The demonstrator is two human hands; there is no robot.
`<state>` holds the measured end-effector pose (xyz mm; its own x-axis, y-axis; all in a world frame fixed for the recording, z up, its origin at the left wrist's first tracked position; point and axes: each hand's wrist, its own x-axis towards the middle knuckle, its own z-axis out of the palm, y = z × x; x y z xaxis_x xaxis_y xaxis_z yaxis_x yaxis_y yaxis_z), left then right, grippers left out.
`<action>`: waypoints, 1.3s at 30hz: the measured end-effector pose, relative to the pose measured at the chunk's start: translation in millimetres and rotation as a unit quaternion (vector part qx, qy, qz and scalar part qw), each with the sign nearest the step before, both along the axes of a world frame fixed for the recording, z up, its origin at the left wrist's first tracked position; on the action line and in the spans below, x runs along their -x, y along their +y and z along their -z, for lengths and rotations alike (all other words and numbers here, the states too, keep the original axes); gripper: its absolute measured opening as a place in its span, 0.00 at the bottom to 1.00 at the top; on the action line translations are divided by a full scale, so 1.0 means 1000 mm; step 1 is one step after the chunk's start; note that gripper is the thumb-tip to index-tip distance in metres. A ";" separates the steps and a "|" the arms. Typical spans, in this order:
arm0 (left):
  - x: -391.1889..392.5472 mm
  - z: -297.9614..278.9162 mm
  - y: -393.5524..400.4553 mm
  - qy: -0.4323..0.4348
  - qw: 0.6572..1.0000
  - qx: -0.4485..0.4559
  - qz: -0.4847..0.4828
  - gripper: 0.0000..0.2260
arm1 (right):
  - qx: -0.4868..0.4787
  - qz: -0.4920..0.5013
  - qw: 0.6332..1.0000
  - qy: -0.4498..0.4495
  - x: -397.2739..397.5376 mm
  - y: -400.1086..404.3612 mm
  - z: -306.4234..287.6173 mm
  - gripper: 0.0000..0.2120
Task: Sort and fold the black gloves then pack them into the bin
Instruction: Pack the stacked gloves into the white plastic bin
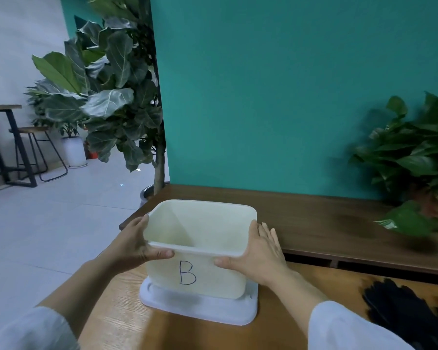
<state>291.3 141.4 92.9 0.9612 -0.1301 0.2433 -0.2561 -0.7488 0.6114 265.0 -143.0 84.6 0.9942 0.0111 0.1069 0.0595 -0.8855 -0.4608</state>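
The black gloves (405, 311) run off the lower right edge, blurred into one dark heap, perhaps several. The right-hand plant (415, 157) is smeared and cut off by the frame.

Light wooden table (116, 322): white lid (200, 310) under bin (200, 248); black gloves (405, 309) at right.
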 end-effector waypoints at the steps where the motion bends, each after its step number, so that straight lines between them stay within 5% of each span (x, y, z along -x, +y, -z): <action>1: 0.002 -0.001 -0.001 0.001 1.000 0.008 -0.007 0.64 | -0.006 -0.002 1.000 -0.002 0.001 -0.001 -0.001 0.67; 5: 0.016 -0.008 -0.004 -0.024 0.999 0.031 -0.012 0.53 | -0.025 -0.011 1.000 -0.011 0.009 -0.006 -0.007 0.66; 15: 0.099 -0.027 -0.032 -0.070 0.996 0.040 -0.024 0.53 | -0.052 -0.019 0.997 -0.048 0.091 -0.046 -0.034 0.62; 24: 0.221 0.013 -0.112 -0.078 0.994 0.068 -0.031 0.48 | -0.094 -0.048 0.994 -0.003 0.224 -0.124 -0.017 0.43; 33: 0.283 0.056 -0.170 -0.087 0.993 0.053 -0.060 0.54 | -0.065 -0.039 0.997 0.019 0.267 -0.183 0.010 0.49; 39: 0.287 0.054 -0.174 -0.104 0.991 0.005 -0.080 0.50 | -0.056 -0.041 0.997 0.029 0.262 -0.193 0.016 0.57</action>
<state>4.0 -32.5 39.4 0.8986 0.0232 0.4382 -0.2554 -0.7842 0.5654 3.3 -336.3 68.5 0.9949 0.0847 0.0545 0.1007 -0.8220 -0.5605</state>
